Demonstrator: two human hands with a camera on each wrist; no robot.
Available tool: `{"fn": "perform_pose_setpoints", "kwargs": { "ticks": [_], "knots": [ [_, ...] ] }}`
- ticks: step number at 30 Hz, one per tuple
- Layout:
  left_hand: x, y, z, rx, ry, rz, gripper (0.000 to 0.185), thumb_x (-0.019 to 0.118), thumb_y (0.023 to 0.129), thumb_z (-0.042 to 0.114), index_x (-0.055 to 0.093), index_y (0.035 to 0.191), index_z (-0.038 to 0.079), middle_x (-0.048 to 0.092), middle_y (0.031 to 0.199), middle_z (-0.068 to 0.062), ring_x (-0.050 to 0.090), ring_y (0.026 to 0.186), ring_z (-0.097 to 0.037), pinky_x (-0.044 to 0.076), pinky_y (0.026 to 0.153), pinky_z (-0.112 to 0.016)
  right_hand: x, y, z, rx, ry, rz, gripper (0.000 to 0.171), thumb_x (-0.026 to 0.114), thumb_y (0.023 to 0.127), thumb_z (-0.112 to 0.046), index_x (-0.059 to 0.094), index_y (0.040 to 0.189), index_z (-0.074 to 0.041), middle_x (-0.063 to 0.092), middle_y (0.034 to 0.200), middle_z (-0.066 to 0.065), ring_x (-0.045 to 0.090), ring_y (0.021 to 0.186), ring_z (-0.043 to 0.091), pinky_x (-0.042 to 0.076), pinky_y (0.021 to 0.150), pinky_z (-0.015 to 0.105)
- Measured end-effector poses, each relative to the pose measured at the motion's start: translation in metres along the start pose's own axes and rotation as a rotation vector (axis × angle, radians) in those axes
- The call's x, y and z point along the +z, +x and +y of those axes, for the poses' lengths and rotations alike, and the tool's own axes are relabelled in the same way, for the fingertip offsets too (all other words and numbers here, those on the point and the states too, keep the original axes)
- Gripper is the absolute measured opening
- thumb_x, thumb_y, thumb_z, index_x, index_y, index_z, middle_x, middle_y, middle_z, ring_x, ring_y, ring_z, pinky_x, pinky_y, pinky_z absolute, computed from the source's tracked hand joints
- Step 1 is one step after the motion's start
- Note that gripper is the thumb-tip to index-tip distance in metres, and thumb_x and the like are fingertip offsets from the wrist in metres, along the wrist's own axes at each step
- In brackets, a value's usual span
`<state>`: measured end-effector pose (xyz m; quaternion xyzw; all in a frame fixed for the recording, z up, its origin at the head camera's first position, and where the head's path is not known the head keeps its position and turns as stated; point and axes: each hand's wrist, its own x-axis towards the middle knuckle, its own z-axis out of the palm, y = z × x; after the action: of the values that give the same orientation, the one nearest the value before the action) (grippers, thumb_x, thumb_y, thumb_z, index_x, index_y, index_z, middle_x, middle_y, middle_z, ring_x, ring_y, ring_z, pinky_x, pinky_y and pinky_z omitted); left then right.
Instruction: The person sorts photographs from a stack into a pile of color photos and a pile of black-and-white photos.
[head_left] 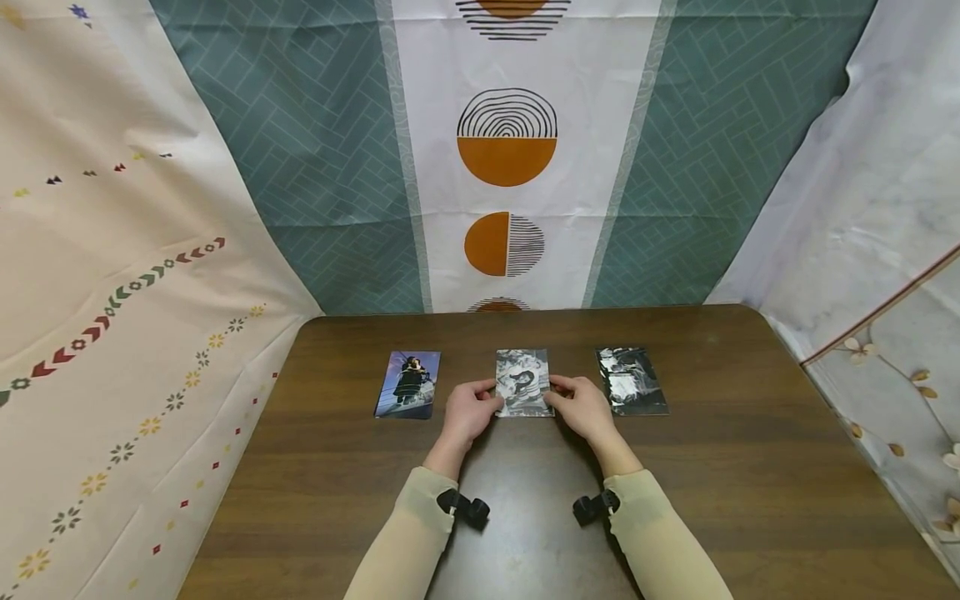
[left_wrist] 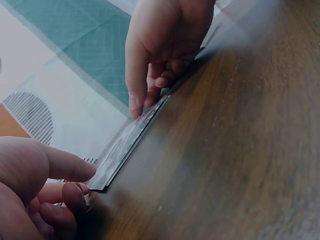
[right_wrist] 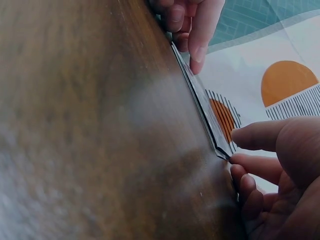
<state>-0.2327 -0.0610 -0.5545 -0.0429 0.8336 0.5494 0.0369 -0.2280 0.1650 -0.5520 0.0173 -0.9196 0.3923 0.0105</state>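
A small stack of black-and-white picture cards lies flat in the middle of the table, its top card grey and white. My left hand pinches the stack's left edge, thumb at the near corner. On the opposite edge, my right hand holds it the same way. From the left wrist view, thin layers of the cards show one over another, slightly offset. The right wrist view shows the dark card edges close to the tabletop, with the right thumb and forefinger at the near corner.
To the left lies a stack of color picture cards, the top one showing two figures. A glossy dark picture card lies to the right. The brown wooden table meets a patterned cloth at its far edge.
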Motion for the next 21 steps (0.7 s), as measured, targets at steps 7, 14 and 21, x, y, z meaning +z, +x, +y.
{"fn": "perform_pose_setpoints", "kwargs": {
  "ticks": [7, 14, 21],
  "knots": [
    [-0.0015, 0.0013, -0.0005, -0.042, -0.1, -0.033, 0.042, 0.078, 0.09, 0.007, 0.075, 0.131, 0.001, 0.058, 0.089, -0.001, 0.052, 0.08, -0.016, 0.044, 0.07, -0.029, -0.0009, 0.0, -0.0002, 0.004, 0.018, -0.011, 0.043, 0.072, 0.099, -0.025, 0.072, 0.139, -0.006, 0.072, 0.115, 0.012, 0.065, 0.101, 0.031, 0.05, 0.087, 0.05],
    [-0.0036, 0.002, 0.001, -0.069, -0.225, -0.064, 0.043, 0.078, 0.091, 0.004, 0.072, 0.134, -0.002, 0.055, 0.083, 0.001, 0.047, 0.058, -0.01, 0.042, 0.055, -0.023, -0.0018, 0.0018, -0.0005, 0.024, 0.068, 0.001, 0.044, 0.073, 0.099, -0.024, 0.072, 0.14, -0.008, 0.073, 0.113, 0.009, 0.064, 0.098, 0.027, 0.048, 0.086, 0.046],
    [-0.004, 0.0039, -0.0009, -0.069, -0.286, -0.049, 0.04, 0.079, 0.092, 0.004, 0.074, 0.131, -0.001, 0.056, 0.084, 0.002, 0.051, 0.063, -0.009, 0.044, 0.059, -0.022, -0.0015, 0.0025, -0.0007, 0.052, 0.155, 0.004, 0.045, 0.075, 0.098, -0.021, 0.071, 0.141, -0.008, 0.074, 0.107, 0.008, 0.063, 0.094, 0.024, 0.046, 0.085, 0.04]
  ]
}}
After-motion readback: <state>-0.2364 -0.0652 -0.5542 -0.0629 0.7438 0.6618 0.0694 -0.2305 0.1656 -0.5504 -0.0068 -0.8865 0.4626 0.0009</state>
